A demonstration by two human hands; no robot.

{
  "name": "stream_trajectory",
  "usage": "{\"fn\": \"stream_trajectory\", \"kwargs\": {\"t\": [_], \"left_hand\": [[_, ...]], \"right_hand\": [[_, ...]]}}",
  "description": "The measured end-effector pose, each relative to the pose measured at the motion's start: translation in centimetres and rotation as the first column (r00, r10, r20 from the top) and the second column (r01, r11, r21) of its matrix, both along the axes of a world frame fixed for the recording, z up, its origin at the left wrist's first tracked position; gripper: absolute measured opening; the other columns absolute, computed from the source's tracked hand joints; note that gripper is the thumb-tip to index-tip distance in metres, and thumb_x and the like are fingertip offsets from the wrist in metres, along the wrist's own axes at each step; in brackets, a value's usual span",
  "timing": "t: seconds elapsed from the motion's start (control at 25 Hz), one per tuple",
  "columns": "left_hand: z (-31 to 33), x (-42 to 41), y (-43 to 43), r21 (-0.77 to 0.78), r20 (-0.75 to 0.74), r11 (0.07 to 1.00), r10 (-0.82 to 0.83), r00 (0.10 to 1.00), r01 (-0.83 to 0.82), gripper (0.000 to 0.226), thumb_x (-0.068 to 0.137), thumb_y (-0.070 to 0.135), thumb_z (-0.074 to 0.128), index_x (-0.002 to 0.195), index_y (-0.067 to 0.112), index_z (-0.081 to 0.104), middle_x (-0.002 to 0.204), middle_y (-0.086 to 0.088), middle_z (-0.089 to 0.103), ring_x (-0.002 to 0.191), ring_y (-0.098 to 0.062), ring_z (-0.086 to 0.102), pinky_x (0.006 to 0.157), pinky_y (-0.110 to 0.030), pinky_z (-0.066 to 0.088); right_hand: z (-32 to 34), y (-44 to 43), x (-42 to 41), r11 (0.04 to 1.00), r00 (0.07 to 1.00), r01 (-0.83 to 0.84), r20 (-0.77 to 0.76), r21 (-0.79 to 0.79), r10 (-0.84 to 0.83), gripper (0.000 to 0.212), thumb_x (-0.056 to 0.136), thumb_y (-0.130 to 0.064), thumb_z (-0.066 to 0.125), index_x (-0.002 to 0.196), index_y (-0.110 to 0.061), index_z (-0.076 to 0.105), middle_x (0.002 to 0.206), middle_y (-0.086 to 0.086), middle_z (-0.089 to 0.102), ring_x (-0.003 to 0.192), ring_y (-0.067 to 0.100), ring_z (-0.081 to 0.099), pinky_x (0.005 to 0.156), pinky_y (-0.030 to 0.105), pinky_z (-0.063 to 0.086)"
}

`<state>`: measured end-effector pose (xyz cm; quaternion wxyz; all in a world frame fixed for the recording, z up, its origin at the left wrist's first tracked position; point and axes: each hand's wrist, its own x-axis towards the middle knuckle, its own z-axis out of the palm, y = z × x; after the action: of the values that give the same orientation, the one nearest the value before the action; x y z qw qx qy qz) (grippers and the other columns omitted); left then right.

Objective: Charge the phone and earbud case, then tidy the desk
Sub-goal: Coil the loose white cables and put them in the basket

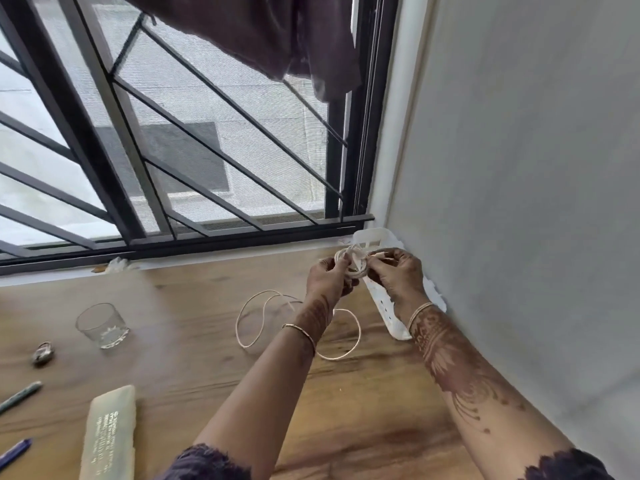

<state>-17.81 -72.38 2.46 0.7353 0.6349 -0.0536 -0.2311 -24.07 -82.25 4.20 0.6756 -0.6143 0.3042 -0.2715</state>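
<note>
1. The left hand [329, 273] and the right hand [394, 271] are raised together over the far right corner of the desk [207, 368]. Each grip is closed on the white cable [353, 263]. The left fingers are curled round a small wound coil, and the right thumb and fingers pinch a strand just beside it.
2. The rest of the cable trails down to the desk and lies in wide loose loops under and to the left of the left forearm.
3. A white slotted tray [388, 315] lies under the right wrist. It is tucked into the corner along the grey wall [536, 202].
4. The desk's far edge meets the sill below the black window grille [166, 157], and its right edge meets the wall.
5. Bare wood lies between the loops and the glass tumbler [102, 325], which stands upright well to the left.
6. Near the left edge are a small blurred object [43, 353], two pens [20, 396] and a pale flat case [109, 434]. All are well apart from the hands.
</note>
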Motion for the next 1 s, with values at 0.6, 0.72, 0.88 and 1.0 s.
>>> {"fn": "stream_trajectory", "kwargs": {"t": [0.6, 0.72, 0.88, 1.0], "left_hand": [[-3.2, 0.5, -5.5, 0.171, -0.131, 0.981, -0.071, 0.989, 0.093, 0.022, 0.088, -0.009, 0.049, 0.101, 0.006, 0.058, 0.083, -0.004, 0.059, 0.063, -0.013, 0.057, 0.059, -0.021, 0.050], [-3.7, 0.8, -5.5, 0.181, -0.133, 0.979, -0.073, 0.988, 0.097, 0.031, 0.084, -0.015, 0.051, 0.109, 0.001, 0.057, 0.083, -0.004, 0.058, 0.064, -0.013, 0.056, 0.057, -0.020, 0.050], [-4.0, 0.9, -5.5, 0.173, -0.145, 0.981, -0.056, 0.988, 0.081, 0.027, 0.085, -0.014, 0.050, 0.105, 0.003, 0.057, 0.082, -0.004, 0.058, 0.065, -0.013, 0.058, 0.056, -0.019, 0.051], [-3.8, 0.9, -5.3, 0.181, -0.136, 0.980, -0.054, 0.989, 0.078, 0.029, 0.085, -0.012, 0.051, 0.108, 0.003, 0.058, 0.085, -0.004, 0.060, 0.069, -0.015, 0.060, 0.063, -0.022, 0.052]], "right_hand": [[-3.0, -7.4, 0.7, 0.696, 0.789, -0.265, -0.565, -0.667, -0.241, 0.020, 0.087, -0.014, 0.056, 0.100, -0.020, 0.070, 0.108, 0.011, 0.070, 0.107, 0.030, 0.062, 0.092, 0.034, 0.051], [-3.5, -7.2, 1.0, 0.681, 0.769, -0.302, -0.593, -0.668, -0.241, 0.023, 0.088, -0.016, 0.053, 0.104, -0.019, 0.069, 0.110, 0.012, 0.069, 0.107, 0.031, 0.061, 0.093, 0.035, 0.049], [-3.8, -7.0, 1.4, 0.639, 0.763, -0.331, -0.595, -0.694, -0.252, 0.028, 0.089, -0.014, 0.048, 0.110, -0.016, 0.067, 0.113, 0.014, 0.068, 0.109, 0.034, 0.059, 0.094, 0.036, 0.047], [-3.8, -7.0, 1.1, 0.631, 0.745, -0.376, -0.626, -0.679, -0.230, 0.034, 0.087, -0.018, 0.056, 0.120, -0.018, 0.064, 0.118, 0.013, 0.066, 0.113, 0.032, 0.058, 0.098, 0.035, 0.046]]}}
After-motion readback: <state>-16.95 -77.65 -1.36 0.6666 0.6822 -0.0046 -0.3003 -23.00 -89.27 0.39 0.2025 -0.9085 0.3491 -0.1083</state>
